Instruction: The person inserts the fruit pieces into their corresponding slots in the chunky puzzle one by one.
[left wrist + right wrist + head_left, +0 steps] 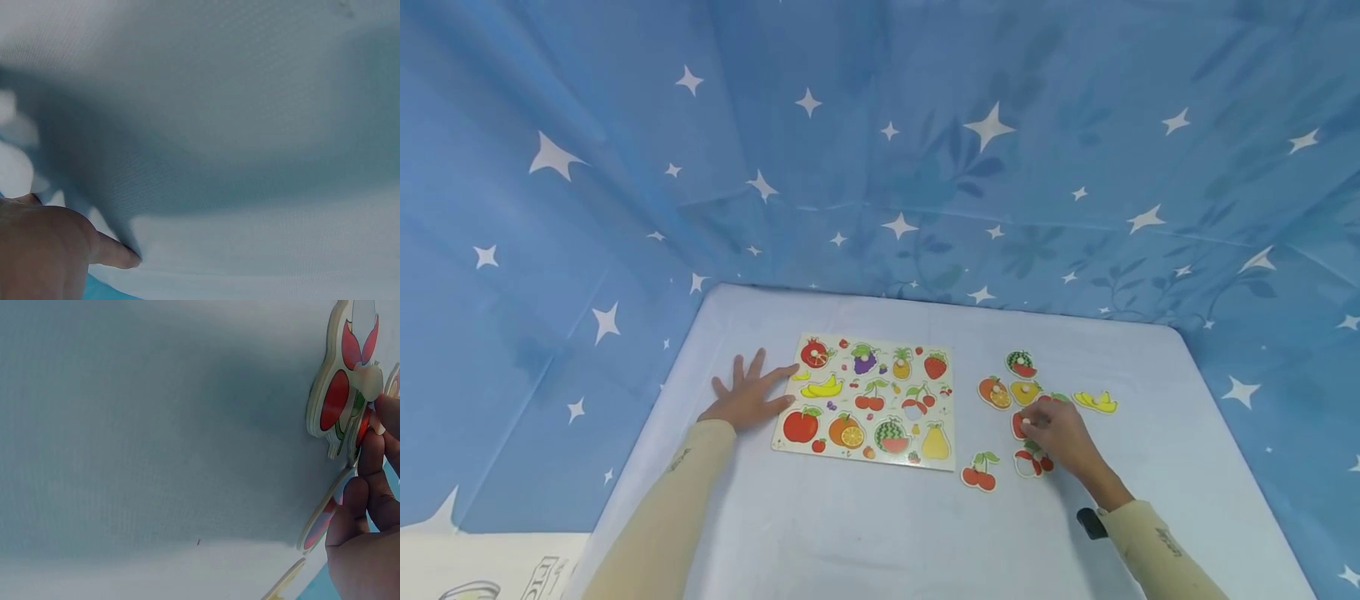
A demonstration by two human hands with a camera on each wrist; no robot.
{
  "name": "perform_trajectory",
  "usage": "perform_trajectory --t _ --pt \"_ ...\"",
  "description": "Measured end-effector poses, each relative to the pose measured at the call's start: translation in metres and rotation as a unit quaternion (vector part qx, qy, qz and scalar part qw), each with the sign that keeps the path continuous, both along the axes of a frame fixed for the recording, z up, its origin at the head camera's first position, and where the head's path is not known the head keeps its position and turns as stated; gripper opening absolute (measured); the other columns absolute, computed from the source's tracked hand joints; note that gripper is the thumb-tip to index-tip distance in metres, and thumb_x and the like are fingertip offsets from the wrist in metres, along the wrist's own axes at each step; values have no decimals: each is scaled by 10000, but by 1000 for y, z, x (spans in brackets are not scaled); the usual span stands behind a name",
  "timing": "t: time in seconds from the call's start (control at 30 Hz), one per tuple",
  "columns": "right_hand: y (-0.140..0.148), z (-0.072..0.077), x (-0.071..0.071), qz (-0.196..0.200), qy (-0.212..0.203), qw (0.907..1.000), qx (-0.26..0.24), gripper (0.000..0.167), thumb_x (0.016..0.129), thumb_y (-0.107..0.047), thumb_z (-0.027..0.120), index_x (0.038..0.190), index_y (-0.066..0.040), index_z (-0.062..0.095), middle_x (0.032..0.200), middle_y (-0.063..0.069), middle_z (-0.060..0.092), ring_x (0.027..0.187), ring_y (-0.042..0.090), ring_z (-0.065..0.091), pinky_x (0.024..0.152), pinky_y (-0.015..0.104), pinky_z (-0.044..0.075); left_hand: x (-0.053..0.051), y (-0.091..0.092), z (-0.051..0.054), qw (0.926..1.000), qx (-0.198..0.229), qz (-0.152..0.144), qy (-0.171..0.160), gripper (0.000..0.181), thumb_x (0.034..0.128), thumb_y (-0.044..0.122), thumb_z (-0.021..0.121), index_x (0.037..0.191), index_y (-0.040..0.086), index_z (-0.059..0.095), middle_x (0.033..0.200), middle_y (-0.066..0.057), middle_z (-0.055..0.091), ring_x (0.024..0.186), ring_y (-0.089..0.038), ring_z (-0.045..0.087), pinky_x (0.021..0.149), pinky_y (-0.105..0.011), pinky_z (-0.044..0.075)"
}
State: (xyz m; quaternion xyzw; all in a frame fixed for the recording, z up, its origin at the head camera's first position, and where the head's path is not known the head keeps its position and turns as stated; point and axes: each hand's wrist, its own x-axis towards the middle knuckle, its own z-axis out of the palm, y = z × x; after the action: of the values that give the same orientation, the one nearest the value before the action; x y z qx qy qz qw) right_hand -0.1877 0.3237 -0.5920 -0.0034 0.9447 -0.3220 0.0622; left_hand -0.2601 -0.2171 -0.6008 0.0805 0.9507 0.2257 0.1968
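Observation:
A wooden fruit puzzle board (850,402) lies on the table. My left hand (748,398) rests at its left edge, fingers spread, thumb and index finger touching the board. To the right of the board, my right hand (1060,433) is over a group of loose fruit pieces. Its fingertips pinch the pale knob of a red piece (1017,426), which the hand partly hides. Just below lies a red-and-white fruit piece (1028,463). In the right wrist view, a knobbed piece with red fruit (335,400) stands close to the fingers.
Near the right hand are a watermelon piece (1020,363), an orange piece (994,392), a yellow pear piece (1024,392) and a banana piece (1096,402). A cherry piece (979,474) lies by the board's lower right corner. A starry blue curtain (865,167) stands behind the white table (865,533).

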Motion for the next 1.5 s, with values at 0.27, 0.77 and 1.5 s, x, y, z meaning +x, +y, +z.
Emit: perform_trajectory --t 0.27,0.77,1.5 --pt "-2 2 -3 -7 20 10000 54 121 942 6 786 1063 2 782 1001 89 688 984 294 584 828 435 562 0 0 5 10000 41 21 -16 706 1036 480 653 1669 288 405 1763 -266 -37 1548 -604 -162 1092 -878 -101" --pt "-6 8 -4 -81 -146 9998 101 152 967 -24 767 1112 16 786 1098 146 692 1033 320 563 873 473 576 -1 -1 4 10000 6 9 12 711 1032 486 660 1667 291 407 1764 -262 -37 1547 -608 -156 1092 -881 -94" --pt "-25 27 -44 434 512 9977 -68 117 957 18 750 1063 33 795 959 119 692 1014 352 523 837 503 471 -2 -1 -2 10000 -9 1 0 709 1025 498 672 1661 314 419 1765 -257 -39 1547 -611 -146 1091 -886 -80"
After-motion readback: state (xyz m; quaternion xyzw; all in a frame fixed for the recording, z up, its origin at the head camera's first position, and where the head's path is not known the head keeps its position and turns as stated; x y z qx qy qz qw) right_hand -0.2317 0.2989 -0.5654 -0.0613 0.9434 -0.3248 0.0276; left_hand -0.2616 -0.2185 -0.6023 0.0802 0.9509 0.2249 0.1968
